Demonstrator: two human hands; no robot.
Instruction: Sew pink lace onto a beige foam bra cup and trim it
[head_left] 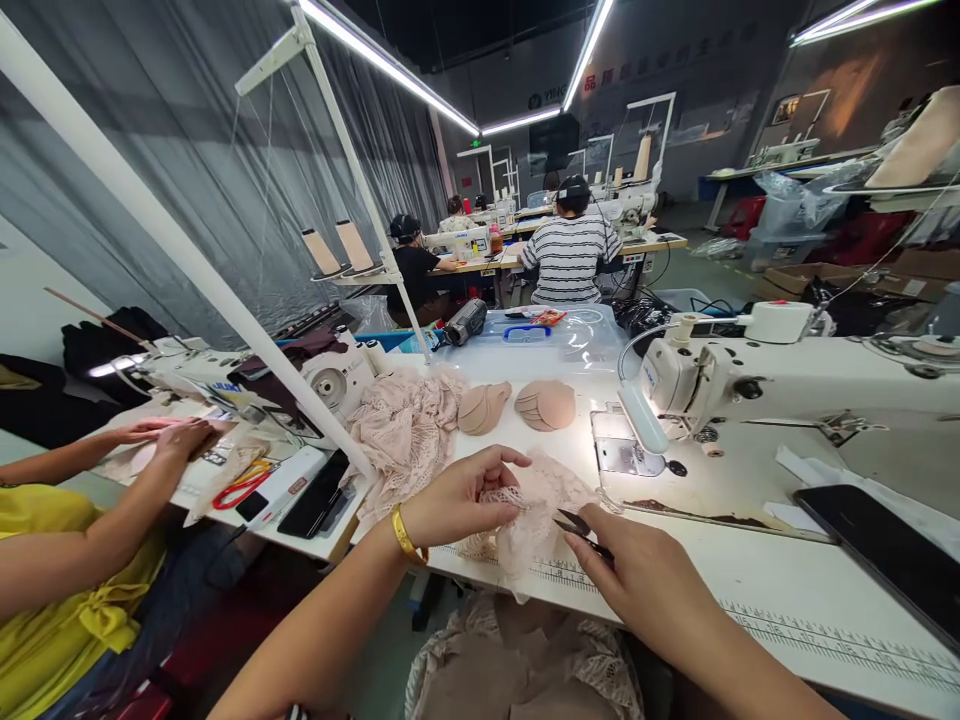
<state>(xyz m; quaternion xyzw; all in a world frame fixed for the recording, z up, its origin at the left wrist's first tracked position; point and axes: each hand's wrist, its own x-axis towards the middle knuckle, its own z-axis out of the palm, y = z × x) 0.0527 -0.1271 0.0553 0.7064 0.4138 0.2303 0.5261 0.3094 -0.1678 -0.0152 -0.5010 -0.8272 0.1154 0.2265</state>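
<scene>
My left hand, with a gold bangle at the wrist, pinches a piece of pale pink lace at the front edge of the white sewing table. My right hand grips small black thread snips, their tips pointing into the lace. The lace hangs partly over the table edge. Two stacks of beige bra cups and a heap of lace fabric lie just beyond my hands.
A white sewing machine stands at the right, a black phone near it. A person in yellow works at the left table by red scissors. Other workers sit farther back. More lace lies in my lap.
</scene>
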